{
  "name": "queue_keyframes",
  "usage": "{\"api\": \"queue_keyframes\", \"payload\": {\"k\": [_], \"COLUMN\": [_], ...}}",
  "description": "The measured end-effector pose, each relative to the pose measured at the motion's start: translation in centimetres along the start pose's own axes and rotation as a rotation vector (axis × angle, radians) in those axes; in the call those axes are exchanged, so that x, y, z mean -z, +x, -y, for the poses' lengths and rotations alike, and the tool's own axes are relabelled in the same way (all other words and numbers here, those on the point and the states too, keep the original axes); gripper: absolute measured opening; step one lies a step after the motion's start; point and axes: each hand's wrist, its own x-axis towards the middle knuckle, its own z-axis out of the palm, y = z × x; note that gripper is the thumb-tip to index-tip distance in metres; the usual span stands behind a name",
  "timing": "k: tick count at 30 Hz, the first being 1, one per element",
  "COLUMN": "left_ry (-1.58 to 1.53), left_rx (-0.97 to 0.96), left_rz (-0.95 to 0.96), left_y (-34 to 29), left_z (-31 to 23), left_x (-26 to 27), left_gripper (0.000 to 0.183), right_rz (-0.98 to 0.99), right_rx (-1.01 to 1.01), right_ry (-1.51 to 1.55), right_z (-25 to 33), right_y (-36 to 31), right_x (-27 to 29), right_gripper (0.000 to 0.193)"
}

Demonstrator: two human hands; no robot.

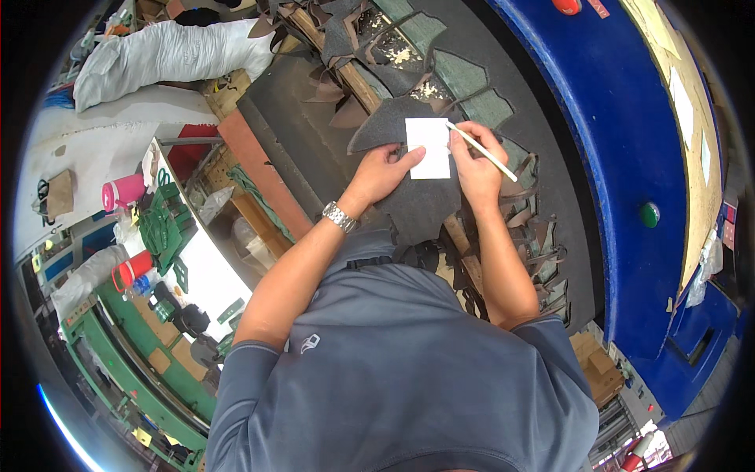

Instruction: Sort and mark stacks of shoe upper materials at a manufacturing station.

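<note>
My left hand [377,177], with a metal watch on its wrist, grips a white sheet of paper [429,157] by its left edge, thumb on top. Beneath the paper lies a dark grey, fuzzy cut piece of material [376,132], which the same hand touches; its fingers are partly hidden under it. A slim white pen [494,161] is pinched in my right hand [478,177], its tip at the paper's upper right corner. The pen slants down to the right.
Brown and grey cut scraps [340,43] lie beyond and around a wooden strip [370,93]. A large blue machine [621,181] with a green button [649,214] stands at the right. To the left are a white table [206,263], a pink cup [123,191] and a white sack [169,53].
</note>
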Motion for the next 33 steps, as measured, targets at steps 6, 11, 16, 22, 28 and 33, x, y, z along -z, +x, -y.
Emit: {"api": "queue_keyframes", "payload": {"k": [6,11,16,22,28,33], "left_ry": [0.042,0.137,0.122,0.112,0.23,0.218], "left_rx": [-0.017,0.015,-0.036,-0.011,0.015,0.023], "left_rz": [0.003,-0.031,-0.027,0.008,-0.051,-0.024], "left_y": [-0.3,0.5,0.1,0.2,1.6,1.5], "left_z": [-0.6,0.9,0.1,0.1,3.0,2.5], "left_x": [-0.1,0.1,0.1,0.3,0.7,0.4], "left_gripper": [0.06,0.063,0.065,0.07,0.091,0.095], "right_rz": [-0.069,-0.079,-0.081,-0.015,0.01,-0.005], "right_rx": [0.095,0.068,0.136,0.192,0.172,0.182], "right_ry": [-0.012,-0.028,-0.079,-0.119,-0.089,-0.053], "right_z": [0.4,0.7,0.5,0.4,1.2,1.0], "right_y": [-0.4,0.2,0.7,0.8,0.4,-0.2], "right_x": [-0.7,-1.1,-1.3,-1.0,-1.0,-0.8], "right_gripper": [0.012,0.013,0.013,0.009,0.01,0.01]}}
